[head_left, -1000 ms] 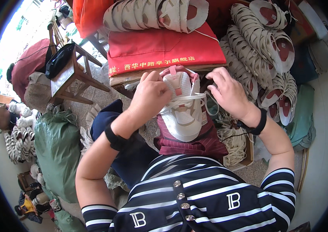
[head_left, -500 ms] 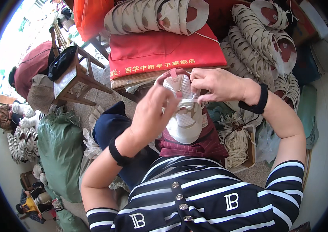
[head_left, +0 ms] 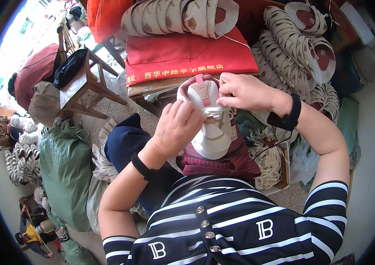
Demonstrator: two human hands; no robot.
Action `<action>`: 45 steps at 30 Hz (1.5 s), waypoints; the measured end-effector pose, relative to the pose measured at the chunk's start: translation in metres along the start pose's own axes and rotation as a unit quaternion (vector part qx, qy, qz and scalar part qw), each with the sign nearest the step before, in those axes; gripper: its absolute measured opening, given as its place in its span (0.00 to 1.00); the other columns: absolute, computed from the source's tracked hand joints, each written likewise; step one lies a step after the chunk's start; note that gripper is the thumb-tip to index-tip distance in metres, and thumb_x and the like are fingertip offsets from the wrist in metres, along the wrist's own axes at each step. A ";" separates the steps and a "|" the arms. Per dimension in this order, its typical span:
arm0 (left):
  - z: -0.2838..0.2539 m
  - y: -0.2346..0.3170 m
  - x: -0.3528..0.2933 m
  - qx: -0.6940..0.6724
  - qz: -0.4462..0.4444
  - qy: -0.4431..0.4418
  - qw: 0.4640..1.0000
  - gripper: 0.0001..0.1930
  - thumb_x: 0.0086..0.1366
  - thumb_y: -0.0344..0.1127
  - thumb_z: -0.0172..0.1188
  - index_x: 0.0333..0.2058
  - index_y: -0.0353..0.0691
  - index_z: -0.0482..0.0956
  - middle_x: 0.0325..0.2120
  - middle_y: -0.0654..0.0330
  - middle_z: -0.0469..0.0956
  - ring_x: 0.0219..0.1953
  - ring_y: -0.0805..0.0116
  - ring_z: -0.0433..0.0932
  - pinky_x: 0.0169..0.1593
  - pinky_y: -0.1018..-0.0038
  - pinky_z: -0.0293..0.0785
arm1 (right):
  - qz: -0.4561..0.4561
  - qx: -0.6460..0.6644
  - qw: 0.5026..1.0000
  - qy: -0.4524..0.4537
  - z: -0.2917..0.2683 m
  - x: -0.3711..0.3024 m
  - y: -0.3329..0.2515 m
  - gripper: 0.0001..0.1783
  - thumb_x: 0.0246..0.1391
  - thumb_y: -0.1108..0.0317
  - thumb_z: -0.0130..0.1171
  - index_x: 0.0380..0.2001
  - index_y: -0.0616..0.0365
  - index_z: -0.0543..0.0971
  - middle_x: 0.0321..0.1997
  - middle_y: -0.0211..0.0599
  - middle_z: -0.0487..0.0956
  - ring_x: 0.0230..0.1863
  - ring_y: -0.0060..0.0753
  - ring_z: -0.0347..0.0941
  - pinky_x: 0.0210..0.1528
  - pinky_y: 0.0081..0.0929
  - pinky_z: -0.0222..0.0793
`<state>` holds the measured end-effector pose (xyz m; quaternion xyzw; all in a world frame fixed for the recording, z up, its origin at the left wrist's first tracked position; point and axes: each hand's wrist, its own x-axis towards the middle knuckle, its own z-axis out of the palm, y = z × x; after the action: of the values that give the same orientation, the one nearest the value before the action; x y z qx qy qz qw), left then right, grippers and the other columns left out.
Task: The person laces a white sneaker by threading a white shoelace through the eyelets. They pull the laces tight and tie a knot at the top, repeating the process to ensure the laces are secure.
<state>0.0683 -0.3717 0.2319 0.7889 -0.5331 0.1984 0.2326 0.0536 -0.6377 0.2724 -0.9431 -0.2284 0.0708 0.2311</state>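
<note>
A white and beige shoe (head_left: 212, 143) lies toe toward me on dark red pinstriped cloth (head_left: 216, 167) over my lap. Its tongue, with a pink tab, faces up. A white shoelace (head_left: 215, 109) crosses the lower tongue between my hands. My right hand (head_left: 247, 91) is closed at the right eyelet edge, pinching the lace. On the left edge of the opening, my left hand (head_left: 177, 128) has its fingers curled and closed; what lies under their tips is hidden.
A row of nested white shoe uppers (head_left: 169, 20) lies on a red cloth (head_left: 187, 55) ahead. More uppers (head_left: 291, 42) are stacked at right. A box of white laces (head_left: 269, 170) stands beside my lap. Left are a wooden stool (head_left: 86, 90) and green sack (head_left: 64, 176); other people sit beyond.
My left hand has turned and settled at the shoe's left edge, its fingers now curled. The right hand has shifted slightly left and up. A person at lower left now holds a long stick.
</note>
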 end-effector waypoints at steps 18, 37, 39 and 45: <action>0.010 -0.023 -0.018 -0.526 -0.440 0.033 0.727 0.12 0.73 0.39 0.61 0.39 0.33 0.79 0.31 0.67 0.77 0.33 0.81 0.71 0.37 0.80 0.68 | 0.152 0.070 0.986 0.013 0.014 0.017 -0.012 0.11 0.53 0.60 0.67 0.30 0.57 0.83 0.37 0.36 0.76 0.33 0.32 0.76 0.38 0.30 0.73; 0.024 -0.016 -0.003 -0.360 -0.313 0.024 0.879 0.24 0.53 0.27 0.73 0.50 0.42 0.77 0.35 0.61 0.68 0.27 0.73 0.67 0.33 0.74 0.70 | 0.244 0.537 0.800 0.110 0.018 0.019 -0.033 0.08 0.67 0.67 0.58 0.36 0.60 0.81 0.26 0.24 0.78 0.20 0.07 0.63 0.21 0.10 0.56; 0.024 -0.017 -0.005 -0.357 -0.309 0.029 0.881 0.24 0.53 0.27 0.73 0.50 0.42 0.77 0.33 0.63 0.67 0.27 0.75 0.65 0.32 0.76 0.68 | 0.205 0.521 0.826 0.068 0.018 0.018 -0.037 0.10 0.69 0.65 0.56 0.37 0.60 0.80 0.28 0.23 0.78 0.17 0.06 0.62 0.19 0.09 0.57; 0.025 -0.012 -0.006 -0.403 -0.338 0.066 0.848 0.19 0.58 0.26 0.70 0.49 0.40 0.78 0.27 0.72 0.63 0.26 0.82 0.60 0.31 0.82 0.61 | 0.122 0.470 0.868 0.105 -0.022 0.035 -0.076 0.13 0.71 0.59 0.55 0.38 0.58 0.79 0.29 0.21 0.79 0.17 0.05 0.66 0.19 0.08 0.62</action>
<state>0.0794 -0.3783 0.2063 0.7419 -0.2497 -0.0732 0.6179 0.0594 -0.5703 0.3260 -0.7454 -0.0252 0.0975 0.6590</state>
